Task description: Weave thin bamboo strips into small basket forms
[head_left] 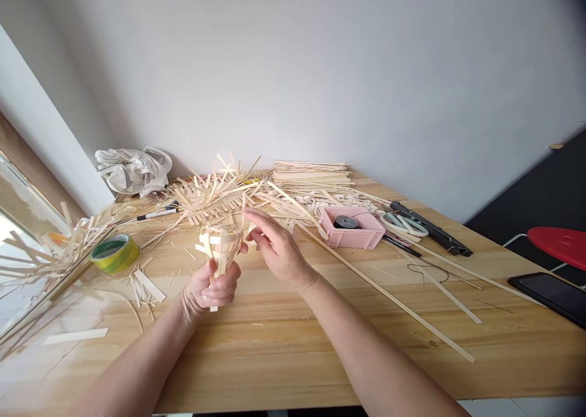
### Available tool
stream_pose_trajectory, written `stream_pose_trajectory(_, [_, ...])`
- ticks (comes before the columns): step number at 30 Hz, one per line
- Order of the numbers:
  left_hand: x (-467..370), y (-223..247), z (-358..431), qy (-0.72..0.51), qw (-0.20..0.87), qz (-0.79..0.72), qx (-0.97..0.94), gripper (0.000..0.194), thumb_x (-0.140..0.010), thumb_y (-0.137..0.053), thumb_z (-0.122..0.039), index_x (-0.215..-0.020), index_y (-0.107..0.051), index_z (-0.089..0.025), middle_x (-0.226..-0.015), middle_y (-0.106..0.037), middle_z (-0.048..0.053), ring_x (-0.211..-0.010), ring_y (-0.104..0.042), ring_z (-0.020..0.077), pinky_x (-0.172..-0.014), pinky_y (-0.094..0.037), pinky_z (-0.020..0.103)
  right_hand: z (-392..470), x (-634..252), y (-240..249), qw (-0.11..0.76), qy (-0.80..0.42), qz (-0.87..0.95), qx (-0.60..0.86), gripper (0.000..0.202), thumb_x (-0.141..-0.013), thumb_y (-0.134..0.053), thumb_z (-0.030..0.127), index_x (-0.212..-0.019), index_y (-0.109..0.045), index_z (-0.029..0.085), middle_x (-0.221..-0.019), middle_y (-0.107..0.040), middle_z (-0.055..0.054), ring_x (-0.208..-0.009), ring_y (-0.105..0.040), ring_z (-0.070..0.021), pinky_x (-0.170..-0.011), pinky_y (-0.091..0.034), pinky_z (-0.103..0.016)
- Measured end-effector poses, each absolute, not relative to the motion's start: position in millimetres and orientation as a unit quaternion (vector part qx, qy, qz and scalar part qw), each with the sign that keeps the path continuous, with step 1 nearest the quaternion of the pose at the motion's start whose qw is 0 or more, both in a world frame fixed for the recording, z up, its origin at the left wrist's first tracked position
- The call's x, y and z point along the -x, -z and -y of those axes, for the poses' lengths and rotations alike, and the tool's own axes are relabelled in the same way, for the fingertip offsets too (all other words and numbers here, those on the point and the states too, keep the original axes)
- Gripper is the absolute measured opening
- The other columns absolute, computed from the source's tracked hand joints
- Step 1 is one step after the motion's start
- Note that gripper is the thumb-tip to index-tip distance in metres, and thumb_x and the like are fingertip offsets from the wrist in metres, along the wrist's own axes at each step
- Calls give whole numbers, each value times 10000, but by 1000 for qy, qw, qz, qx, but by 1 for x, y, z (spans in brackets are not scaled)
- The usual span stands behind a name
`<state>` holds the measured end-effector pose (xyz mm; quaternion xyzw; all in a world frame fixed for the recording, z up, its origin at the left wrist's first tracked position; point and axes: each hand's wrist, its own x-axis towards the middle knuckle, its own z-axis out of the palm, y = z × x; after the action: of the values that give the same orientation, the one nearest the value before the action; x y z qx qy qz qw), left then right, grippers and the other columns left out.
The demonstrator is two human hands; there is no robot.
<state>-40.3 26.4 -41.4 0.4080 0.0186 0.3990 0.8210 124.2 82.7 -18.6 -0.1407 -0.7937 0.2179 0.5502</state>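
My left hand is wrapped around the lower part of a small woven bamboo-strip piece, holding it upright above the table. The piece flares towards its top, where thin strips circle the upright flat ones, and some strip ends stick out at the left and below. Just to its right is my right hand, index finger stretched out and thumb apart from it. Its fingertips are close to the rim and a thin upright strip; whether they touch is unclear.
Behind lies a heap of bamboo strips beside a stack of flat strips. A roll of tape is at left. On the right are a pink box, scissors, a black tool, long strips and a phone.
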Motion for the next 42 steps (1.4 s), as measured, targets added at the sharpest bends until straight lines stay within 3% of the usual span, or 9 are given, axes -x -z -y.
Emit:
stream_pose_trajectory(3, [37, 44, -25, -377, 836, -15, -399, 386, -753, -626, -373, -1085, -524, -204, -459, -399, -108, -228, -117, -36, -228, -191, 66, -85, -122, 21, 530, -196, 815, 128, 341, -865, -394, 72, -1137, -537, 219, -1060, -634, -66, -880, -608, -132, -795, -507, -304])
stream_pose_trajectory(8, [36, 46, -25, -373, 842, -20, -388, 406, -737, -639, -385, -1089, -526, -216, -454, -397, -109, -227, -111, -36, -231, -197, 68, -90, -126, 20, 543, -144, 814, 145, 217, -839, -473, 84, -988, -598, 178, -896, -675, -56, -834, -626, -144, -739, -516, -294])
stream_pose_trajectory(16, [38, 47, -27, -378, 832, -66, -400, 416, -690, -670, -430, -1033, -534, -238, -409, -381, -122, -215, -96, -27, -214, -184, 79, -98, -130, 19, 523, -70, 838, 138, 164, -835, -468, 56, -859, -609, 137, -815, -669, -79, -770, -622, -157, -675, -507, -277])
stream_pose_trajectory(30, [38, 43, -26, -366, 837, -30, -407, 403, -737, -636, -386, -1072, -509, -202, -405, -360, -123, -206, -108, -26, -214, -182, 74, -102, -134, 20, 503, -78, 844, 168, 232, -793, -437, -5, -847, -603, 148, -845, -663, -74, -807, -615, -159, -718, -490, -284])
stream_pose_trajectory(35, [39, 43, -25, -352, 843, -21, -407, 406, -723, -648, -389, -1057, -502, -211, -390, -349, -123, -199, -137, -16, -223, -210, 86, -99, -133, 17, 484, -76, 859, 146, 48, -824, -550, 148, -831, -595, 163, -831, -637, -62, -795, -595, -155, -707, -479, -270])
stream_pose_trajectory(37, [38, 44, -25, -346, 846, -31, -404, 408, -712, -657, -393, -1046, -497, -220, -388, -351, -123, -201, -141, -13, -229, -212, 89, -102, -135, 17, 470, -71, 868, 144, 70, -830, -559, 192, -776, -593, 164, -788, -625, -49, -757, -584, -145, -672, -465, -251])
stream_pose_trajectory(42, [38, 46, -23, -329, 849, -31, -413, 400, -699, -663, -410, -1011, -488, -232, -402, -390, -113, -207, -161, -6, -237, -245, 104, -113, -151, 15, 426, -23, 877, 220, 126, -826, -553, 141, -711, -604, 150, -762, -609, -43, -728, -567, -135, -629, -424, -225])
